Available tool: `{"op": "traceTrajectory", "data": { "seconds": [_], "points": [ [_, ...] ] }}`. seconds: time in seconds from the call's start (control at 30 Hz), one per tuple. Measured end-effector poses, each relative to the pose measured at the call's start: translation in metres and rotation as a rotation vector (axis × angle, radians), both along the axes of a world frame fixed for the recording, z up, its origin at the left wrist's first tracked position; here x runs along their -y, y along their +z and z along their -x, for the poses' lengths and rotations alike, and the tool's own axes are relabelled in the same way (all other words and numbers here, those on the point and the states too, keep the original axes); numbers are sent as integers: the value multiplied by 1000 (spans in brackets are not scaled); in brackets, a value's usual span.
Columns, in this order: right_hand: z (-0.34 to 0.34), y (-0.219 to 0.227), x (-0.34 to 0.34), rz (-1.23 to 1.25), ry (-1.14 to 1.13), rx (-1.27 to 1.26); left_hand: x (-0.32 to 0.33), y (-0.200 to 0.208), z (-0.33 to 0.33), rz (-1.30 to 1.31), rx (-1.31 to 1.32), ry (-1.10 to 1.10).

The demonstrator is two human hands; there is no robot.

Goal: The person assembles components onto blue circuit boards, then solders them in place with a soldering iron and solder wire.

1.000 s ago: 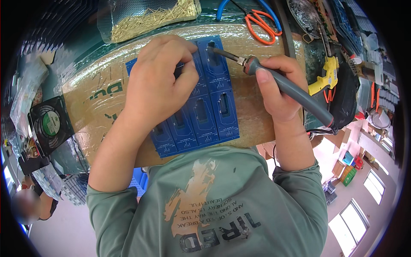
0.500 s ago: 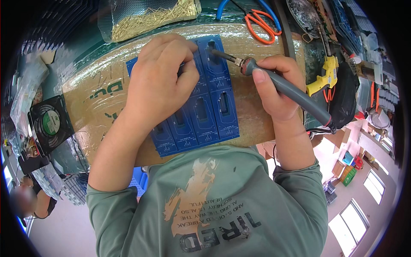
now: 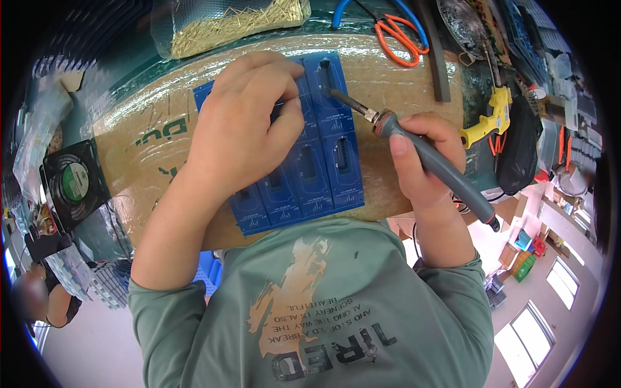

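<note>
A blue circuit-board panel (image 3: 323, 194), divided into several like sections with oblong slots, lies flat on brown cardboard. My left hand (image 3: 249, 123) rests over its far left part with curled fingers; thumb and forefinger come close together, and anything pinched there is hidden. In my right hand (image 3: 428, 152) is a grey soldering iron (image 3: 449, 169), gripped like a pen. Its dark tip points left over the panel's far right section, just below the slot; whether it touches the board I cannot tell.
Tape-covered cardboard (image 3: 155, 116) spreads under the panel. Beyond it sit a clear tray (image 3: 239, 26) of thin brass-coloured pins and orange-handled scissors (image 3: 398, 40). A yellow glue gun (image 3: 495, 116) lies at the right, a black fan (image 3: 74, 184) at the left. Another person (image 3: 48, 297) is at far left.
The soldering iron's tip has drawn back from the slot, toward me and slightly right, along with my right hand. My left hand keeps nearly the same place on the panel.
</note>
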State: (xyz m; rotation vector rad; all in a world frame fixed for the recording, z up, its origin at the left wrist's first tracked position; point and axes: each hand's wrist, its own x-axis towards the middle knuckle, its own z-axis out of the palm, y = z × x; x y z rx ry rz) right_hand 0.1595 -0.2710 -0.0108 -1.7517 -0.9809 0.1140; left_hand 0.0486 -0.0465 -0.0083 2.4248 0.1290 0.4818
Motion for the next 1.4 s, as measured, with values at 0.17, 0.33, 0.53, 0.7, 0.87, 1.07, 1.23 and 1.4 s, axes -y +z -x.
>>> {"op": "traceTrajectory", "data": {
  "seconds": [0.17, 0.33, 0.53, 0.7, 0.87, 1.07, 1.23, 1.4],
  "points": [
    [-3, -10, -1, -52, -16, 73, 1, 0, 1, 23, -12, 7],
    [-3, -11, -2, -53, -12, 107, 1, -1, 1, 4, -6, 7],
    [-2, -12, -4, -54, -3, 98, 1, -2, 0, -28, 8, 10],
    [-2, -12, -5, -55, 13, 154, 2, -8, -2, -90, 117, 5],
    [-1, -11, -4, -42, 36, 175, 2, -10, -2, -91, 136, -17],
    [-2, -13, -6, -75, 72, 265, 4, -7, -1, -97, 128, -24],
    [-1, -18, -3, -83, 60, 248, 2, -6, 1, -83, 97, -22],
    [-3, -11, 6, -99, -74, 143, -3, 3, 3, 80, 89, 65]
  ]
}}
